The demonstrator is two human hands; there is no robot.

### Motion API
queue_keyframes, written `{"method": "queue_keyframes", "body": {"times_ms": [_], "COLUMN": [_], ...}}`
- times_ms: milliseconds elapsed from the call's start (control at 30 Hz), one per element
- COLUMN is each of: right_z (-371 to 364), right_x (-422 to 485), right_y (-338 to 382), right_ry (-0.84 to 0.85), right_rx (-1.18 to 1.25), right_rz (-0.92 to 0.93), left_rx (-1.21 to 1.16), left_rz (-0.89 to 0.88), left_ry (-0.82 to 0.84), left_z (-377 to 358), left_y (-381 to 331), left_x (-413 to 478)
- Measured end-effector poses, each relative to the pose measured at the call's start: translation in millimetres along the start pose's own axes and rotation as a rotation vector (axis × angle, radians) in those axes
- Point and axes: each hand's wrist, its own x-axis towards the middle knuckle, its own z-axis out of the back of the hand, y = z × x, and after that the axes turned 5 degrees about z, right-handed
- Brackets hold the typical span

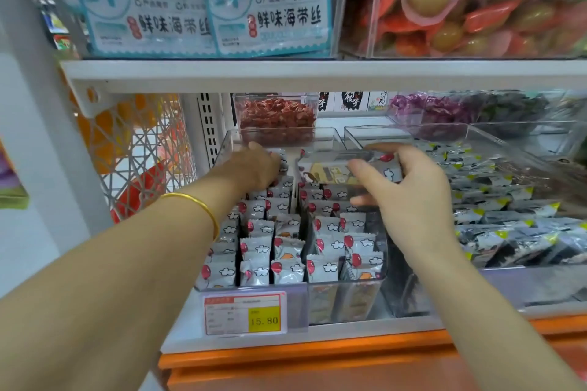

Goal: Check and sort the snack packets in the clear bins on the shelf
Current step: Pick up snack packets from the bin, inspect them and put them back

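Observation:
A clear bin [362, 284] on the lower shelf holds rows of upright white snack packets [287, 268] printed with red balloons and clouds. My left hand [254, 167], a gold bangle on its wrist, reaches into the far left of the bin with its fingers down among the rear packets; whether it grips one is hidden. My right hand [409, 190] holds a stack of the same packets [343, 168] sideways above the back of the bin, thumb in front and fingers curled over the top.
A second clear bin [476, 133] to the right is full of grey and black packets [495, 219] with yellow corners. A price tag [246, 314] reading 15.80 hangs at the front. The upper shelf [317, 73] sits low overhead. Bins of red and purple snacks stand behind.

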Motion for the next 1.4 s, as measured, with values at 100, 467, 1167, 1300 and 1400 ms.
{"method": "queue_keyframes", "body": {"times_ms": [100,467,1167,1300,1400], "right_z": [-9.9,-136.7,-118.3,-76.8,-50.7], "right_x": [10.3,103.7,72.8,31.3,-4.5], "right_y": [8.9,4.0,-2.3,11.0,22.0], "right_ry": [0.008,0.304,0.503,0.532,0.537], "right_rx": [0.032,-0.289,-0.37,-0.304,-0.264], "right_rz": [0.047,0.28,0.233,0.159,0.195], "left_rx": [0.157,0.311,0.395,0.142,0.023], "left_rz": [-0.005,0.057,-0.16,-0.232,-0.303], "left_ry": [0.028,0.096,-0.188,-0.264,-0.392], "left_z": [-0.3,12.8,21.0,19.8,12.7], "left_y": [4.1,-1.6,49.6,53.8,60.0], "left_x": [-9.5,-52.6,-109.4,-118.4,-133.5]}}
